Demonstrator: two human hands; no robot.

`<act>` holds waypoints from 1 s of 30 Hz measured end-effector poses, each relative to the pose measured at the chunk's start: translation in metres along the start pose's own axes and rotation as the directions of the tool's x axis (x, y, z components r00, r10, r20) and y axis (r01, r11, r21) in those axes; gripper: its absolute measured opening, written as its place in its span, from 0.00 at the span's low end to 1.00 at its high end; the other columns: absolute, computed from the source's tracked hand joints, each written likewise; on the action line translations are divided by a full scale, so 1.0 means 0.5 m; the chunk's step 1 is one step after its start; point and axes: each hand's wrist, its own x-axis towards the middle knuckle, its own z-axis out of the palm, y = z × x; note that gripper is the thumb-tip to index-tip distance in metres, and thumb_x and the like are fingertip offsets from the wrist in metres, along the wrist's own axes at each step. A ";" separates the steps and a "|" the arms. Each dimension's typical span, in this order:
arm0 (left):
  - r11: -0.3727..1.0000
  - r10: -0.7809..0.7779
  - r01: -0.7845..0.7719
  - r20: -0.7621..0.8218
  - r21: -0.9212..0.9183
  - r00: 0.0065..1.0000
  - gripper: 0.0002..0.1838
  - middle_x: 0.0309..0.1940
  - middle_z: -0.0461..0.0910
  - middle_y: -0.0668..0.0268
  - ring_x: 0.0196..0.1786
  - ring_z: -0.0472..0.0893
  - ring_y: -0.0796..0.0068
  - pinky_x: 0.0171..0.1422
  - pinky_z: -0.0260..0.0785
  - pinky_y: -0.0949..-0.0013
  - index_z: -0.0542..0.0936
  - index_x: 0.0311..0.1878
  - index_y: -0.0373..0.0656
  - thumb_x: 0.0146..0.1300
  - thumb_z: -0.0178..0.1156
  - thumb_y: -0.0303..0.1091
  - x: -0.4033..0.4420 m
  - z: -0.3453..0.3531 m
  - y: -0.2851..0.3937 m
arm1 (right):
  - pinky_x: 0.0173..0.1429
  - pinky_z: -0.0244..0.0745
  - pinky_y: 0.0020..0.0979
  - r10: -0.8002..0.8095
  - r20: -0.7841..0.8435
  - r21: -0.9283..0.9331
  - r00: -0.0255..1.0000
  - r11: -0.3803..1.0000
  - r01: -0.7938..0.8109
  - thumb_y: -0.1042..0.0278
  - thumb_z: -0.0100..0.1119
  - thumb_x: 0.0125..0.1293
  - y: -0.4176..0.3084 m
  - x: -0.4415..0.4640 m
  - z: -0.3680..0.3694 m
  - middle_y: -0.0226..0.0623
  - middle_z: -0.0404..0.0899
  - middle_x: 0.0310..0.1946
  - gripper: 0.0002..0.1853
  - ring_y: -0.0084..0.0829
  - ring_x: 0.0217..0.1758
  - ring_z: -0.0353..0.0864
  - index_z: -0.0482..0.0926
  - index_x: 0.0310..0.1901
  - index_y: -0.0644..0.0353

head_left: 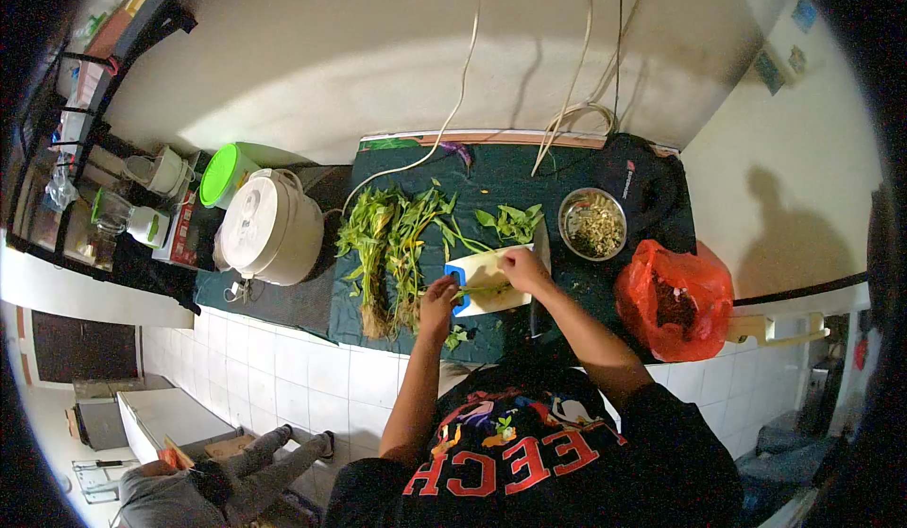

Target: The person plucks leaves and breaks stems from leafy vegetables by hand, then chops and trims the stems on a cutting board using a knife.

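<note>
A white cutting board (pixel 487 306) with a blue handle end lies in front of me, with cut green bits on it. My left hand (pixel 437 307) is by the blue end, fingers closed on a thin leafy green stem (pixel 469 291). My right hand (pixel 525 271) is over the board's right part, fingers pinched together; what they hold is too small to make out. Leafy tops (pixel 511 223) lie just beyond the board. To the left rest bunches of leafy greens (pixel 373 254) with roots towards me. A dark knife handle (pixel 536 320) seems to show at the board's right edge.
A metal bowl (pixel 592 225) of chopped pieces stands right of the board, near a red plastic bag (pixel 675 301) and a black bag (pixel 640 183). A white rice cooker (pixel 272 226) and a green-lidded tub (pixel 223 176) stand left. An eggplant (pixel 458 153) lies at the back. Another person (pixel 222 481) is lower left.
</note>
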 end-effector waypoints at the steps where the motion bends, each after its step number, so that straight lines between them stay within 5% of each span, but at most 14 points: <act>1: 0.959 0.048 -0.072 0.091 0.275 0.995 0.18 0.54 0.80 0.56 0.52 0.80 0.53 0.56 0.71 0.50 0.78 0.57 0.47 0.64 0.63 0.34 -0.001 0.000 -0.005 | 0.44 0.76 0.48 0.036 -0.032 -0.004 0.999 0.999 -0.036 0.58 0.65 0.59 -0.003 0.021 0.007 0.50 0.83 0.30 0.15 0.43 0.38 0.85 0.83 0.38 0.64; 2: 0.839 0.067 -0.159 0.192 0.520 0.979 0.14 0.53 0.80 0.55 0.52 0.80 0.54 0.54 0.72 0.53 0.79 0.53 0.43 0.63 0.62 0.31 -0.004 0.000 -0.012 | 0.43 0.76 0.48 0.073 -0.063 -0.009 0.995 0.997 -0.074 0.60 0.64 0.60 -0.005 0.035 0.012 0.50 0.82 0.28 0.14 0.44 0.36 0.84 0.82 0.37 0.65; 3: 0.824 0.082 -0.171 0.185 0.541 0.979 0.14 0.53 0.80 0.55 0.52 0.80 0.54 0.54 0.72 0.53 0.79 0.53 0.43 0.63 0.62 0.31 -0.014 -0.011 0.022 | 0.43 0.76 0.48 0.057 -0.068 0.017 0.996 0.998 -0.056 0.60 0.64 0.60 -0.029 0.059 0.034 0.50 0.82 0.28 0.14 0.44 0.36 0.84 0.82 0.37 0.65; 5: 0.145 0.305 -0.465 0.407 0.874 0.861 0.15 0.50 0.80 0.54 0.50 0.80 0.49 0.53 0.73 0.52 0.80 0.51 0.42 0.60 0.61 0.29 -0.051 0.027 0.053 | 0.47 0.75 0.49 0.064 -0.185 -0.230 0.981 0.967 -0.107 0.62 0.63 0.60 -0.044 0.074 0.035 0.46 0.82 0.31 0.12 0.46 0.38 0.82 0.82 0.39 0.62; 6: 0.046 0.333 -0.481 0.441 0.875 0.834 0.15 0.50 0.79 0.54 0.50 0.79 0.49 0.54 0.72 0.51 0.80 0.51 0.43 0.60 0.59 0.29 -0.062 0.034 0.043 | 0.52 0.72 0.49 0.036 -0.250 -0.493 0.968 0.855 -0.159 0.61 0.64 0.59 -0.048 0.062 0.033 0.43 0.81 0.37 0.14 0.48 0.43 0.80 0.83 0.43 0.58; 10: -0.201 0.339 -0.424 0.469 0.883 0.816 0.13 0.54 0.77 0.61 0.53 0.77 0.56 0.57 0.69 0.54 0.80 0.51 0.45 0.65 0.54 0.31 -0.076 0.062 0.037 | 0.58 0.69 0.49 -0.130 -0.167 -0.600 0.977 0.800 0.004 0.58 0.67 0.56 -0.006 0.004 0.024 0.42 0.80 0.42 0.18 0.48 0.50 0.77 0.82 0.48 0.54; 12: -0.193 0.307 -0.419 0.460 0.887 0.833 0.13 0.54 0.77 0.61 0.54 0.77 0.56 0.57 0.69 0.54 0.80 0.51 0.45 0.64 0.54 0.30 -0.078 0.065 0.041 | 0.58 0.69 0.48 -0.222 0.139 -0.488 0.965 0.832 0.262 0.56 0.70 0.54 -0.004 -0.074 0.011 0.42 0.78 0.42 0.22 0.46 0.53 0.75 0.81 0.50 0.54; 21: -0.399 0.119 -0.582 0.669 0.709 0.733 0.16 0.50 0.78 0.64 0.56 0.76 0.62 0.60 0.67 0.58 0.80 0.52 0.49 0.60 0.55 0.31 -0.015 0.086 0.009 | 0.66 0.61 0.49 -0.229 0.006 -0.509 0.973 0.837 0.200 0.56 0.69 0.53 -0.005 -0.141 0.026 0.39 0.74 0.48 0.26 0.43 0.59 0.71 0.78 0.54 0.55; 23: -0.377 0.152 -0.656 0.742 0.654 0.653 0.16 0.46 0.79 0.65 0.53 0.77 0.63 0.59 0.67 0.59 0.80 0.51 0.48 0.58 0.55 0.31 -0.006 0.083 0.015 | 0.66 0.61 0.46 -0.433 0.094 -0.521 0.897 0.746 0.415 0.58 0.69 0.53 0.042 -0.124 0.074 0.40 0.75 0.46 0.26 0.42 0.57 0.73 0.77 0.54 0.57; 24: -0.363 0.200 -0.677 0.764 0.640 0.614 0.16 0.44 0.80 0.66 0.50 0.78 0.64 0.58 0.67 0.59 0.81 0.50 0.49 0.57 0.55 0.31 -0.004 0.090 0.026 | 0.58 0.70 0.45 -0.457 0.009 -0.508 0.889 0.764 0.398 0.61 0.66 0.56 0.032 -0.124 0.075 0.41 0.78 0.41 0.20 0.43 0.48 0.79 0.77 0.48 0.59; 25: -0.366 0.192 -0.677 0.763 0.639 0.617 0.16 0.44 0.80 0.66 0.50 0.78 0.64 0.58 0.67 0.59 0.81 0.50 0.49 0.57 0.55 0.31 -0.002 0.093 0.042 | 0.58 0.70 0.45 -0.453 0.006 -0.501 0.891 0.770 0.395 0.61 0.66 0.56 0.032 -0.122 0.077 0.41 0.78 0.41 0.20 0.43 0.48 0.79 0.77 0.48 0.59; 28: -0.454 0.225 -0.745 0.872 0.488 0.434 0.16 0.45 0.79 0.67 0.49 0.77 0.64 0.56 0.68 0.61 0.81 0.49 0.48 0.55 0.56 0.32 0.000 0.111 0.102 | 0.31 0.76 0.44 -0.443 -0.047 -0.515 0.895 0.779 0.359 0.62 0.59 0.64 0.017 -0.112 0.047 0.43 0.79 0.28 0.09 0.47 0.31 0.82 0.72 0.38 0.57; 30: -0.492 0.226 -0.724 0.874 0.483 0.430 0.16 0.46 0.79 0.67 0.49 0.77 0.64 0.56 0.67 0.61 0.81 0.49 0.48 0.55 0.56 0.31 -0.003 0.120 0.135 | 0.31 0.76 0.44 -0.400 -0.016 -0.479 0.916 0.807 0.344 0.61 0.58 0.66 0.018 -0.105 0.026 0.44 0.79 0.26 0.10 0.47 0.30 0.82 0.72 0.38 0.57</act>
